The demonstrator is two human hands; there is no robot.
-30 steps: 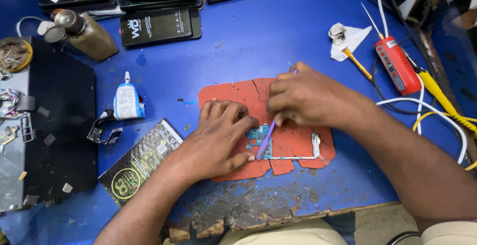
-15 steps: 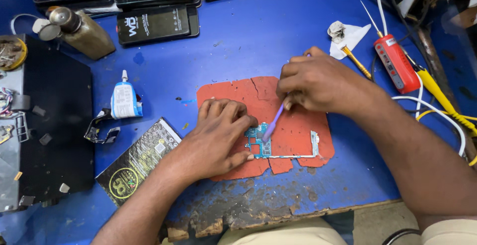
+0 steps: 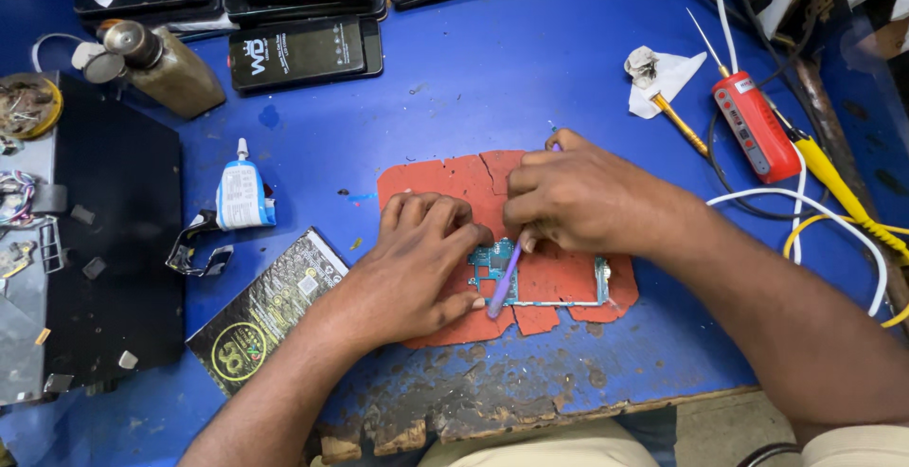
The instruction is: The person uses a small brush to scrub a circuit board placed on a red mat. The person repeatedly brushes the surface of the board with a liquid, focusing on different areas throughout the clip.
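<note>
A green phone circuit board point(image 3: 544, 280) lies on a cracked red mat point(image 3: 445, 178) at the front of the blue bench. My left hand point(image 3: 417, 263) rests flat on the mat, its fingers pressing the board's left end. My right hand point(image 3: 578, 197) grips a thin purple tool point(image 3: 503, 282) like a pen. The tool's tip touches the board just beside my left thumb.
A small glue tube point(image 3: 241, 194) and a dark printed packet point(image 3: 270, 306) lie to the left. A brown bottle point(image 3: 161, 64), a black box point(image 3: 104, 230) and several phones point(image 3: 303, 50) sit behind. A red tool point(image 3: 753, 126), a yellow-handled iron point(image 3: 833, 178) and cables point(image 3: 805, 197) lie right. The bench's front edge point(image 3: 492, 410) is worn.
My right hand has slid back toward my left hand, bringing the purple tool's tip down onto the board's left part. My left hand has stayed in place.
</note>
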